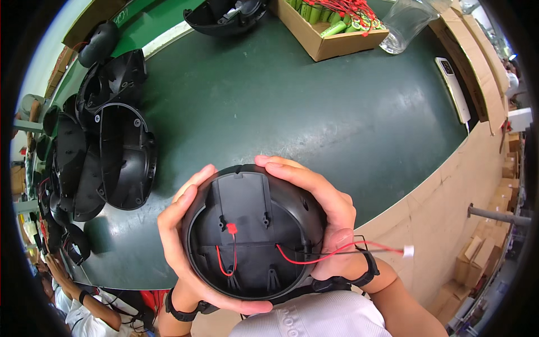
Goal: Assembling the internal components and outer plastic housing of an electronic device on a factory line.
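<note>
Between my two hands sits a round black plastic housing (241, 196), its hollow inside facing up. My left hand (175, 224) wraps its left side, the thumb along the near rim. My right hand (331, 205) grips the right side, fingers over the far edge. Inside the shell, a short red wire ends in a small red connector (232, 228). A red and black wire pair (314, 260) comes out of the housing, passes by my right hand and ends in a white plug (408, 251). The housing is held close to my body, by the table's near edge.
Several black plastic shells (126, 157) crowd the left of the green table (281, 95); another shell (224, 17) lies at the far edge. A cardboard box (342, 48) of green battery cells stands far right, beside a clear plastic container (401, 28). A co-worker's arm (95, 306) shows lower left.
</note>
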{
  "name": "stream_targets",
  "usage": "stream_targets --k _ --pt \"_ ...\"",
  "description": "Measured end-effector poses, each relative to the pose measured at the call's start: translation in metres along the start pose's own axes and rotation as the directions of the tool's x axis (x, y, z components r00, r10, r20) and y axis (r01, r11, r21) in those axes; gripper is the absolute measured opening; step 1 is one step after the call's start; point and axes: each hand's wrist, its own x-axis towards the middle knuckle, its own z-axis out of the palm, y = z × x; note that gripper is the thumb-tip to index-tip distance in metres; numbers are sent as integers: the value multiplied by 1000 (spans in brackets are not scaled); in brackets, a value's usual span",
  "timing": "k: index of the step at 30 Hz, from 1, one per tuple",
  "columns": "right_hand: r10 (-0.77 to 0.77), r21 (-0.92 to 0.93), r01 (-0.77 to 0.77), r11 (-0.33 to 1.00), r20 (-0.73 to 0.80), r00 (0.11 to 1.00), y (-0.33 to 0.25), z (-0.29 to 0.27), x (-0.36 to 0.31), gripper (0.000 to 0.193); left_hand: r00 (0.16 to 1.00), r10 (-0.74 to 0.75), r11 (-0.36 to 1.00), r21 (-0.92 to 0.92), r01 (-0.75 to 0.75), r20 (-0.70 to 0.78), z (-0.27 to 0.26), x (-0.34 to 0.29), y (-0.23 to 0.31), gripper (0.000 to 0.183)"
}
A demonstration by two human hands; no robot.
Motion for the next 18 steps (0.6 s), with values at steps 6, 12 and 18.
stream_targets --k 6,12,18 --pt "29 32 -29 999 -5 1000 2 -6 2 92 993 39 999 -17 -41 -111 10 -1 -2 133" --pt "79 470 -192 862 249 965 -5 -16 22 84 945 -242 970 -78 230 -218 -2 -4 1 131" --pt "-201 11 211 977 361 911 -13 -12 26 114 901 -425 687 -680 258 -87 -7 -37 0 106"
